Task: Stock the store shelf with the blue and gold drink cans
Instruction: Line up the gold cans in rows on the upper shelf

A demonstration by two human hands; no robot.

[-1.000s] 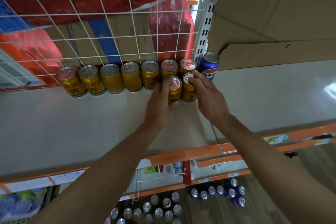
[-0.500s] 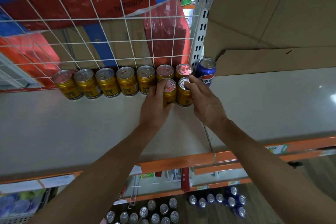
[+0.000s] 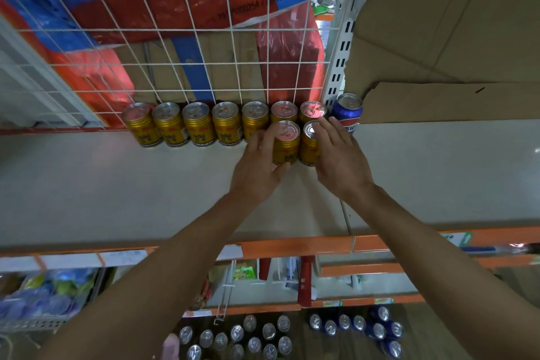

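A row of several gold cans (image 3: 198, 126) stands along the back of the white shelf (image 3: 146, 190), with one blue can (image 3: 347, 111) at its right end. Two more gold cans stand just in front of that row's right end. My left hand (image 3: 257, 166) grips the left front gold can (image 3: 287, 143), fingers on its left side and thumb at its base. My right hand (image 3: 339, 158) lies with nearly straight fingers against the right side and top of the right front gold can (image 3: 308, 147).
A white wire grid (image 3: 204, 52) backs the shelf, a slotted upright (image 3: 339, 67) stands beside the blue can, and cardboard (image 3: 438, 38) fills the right. The orange shelf edge (image 3: 292, 245) lies below my arms. Several gold cans (image 3: 248, 336) and blue cans (image 3: 365, 327) stand on the floor.
Both hands slid the two front gold cans back against the rear row. My right hand's fingers have straightened off the can top. The left hand keeps its grip.
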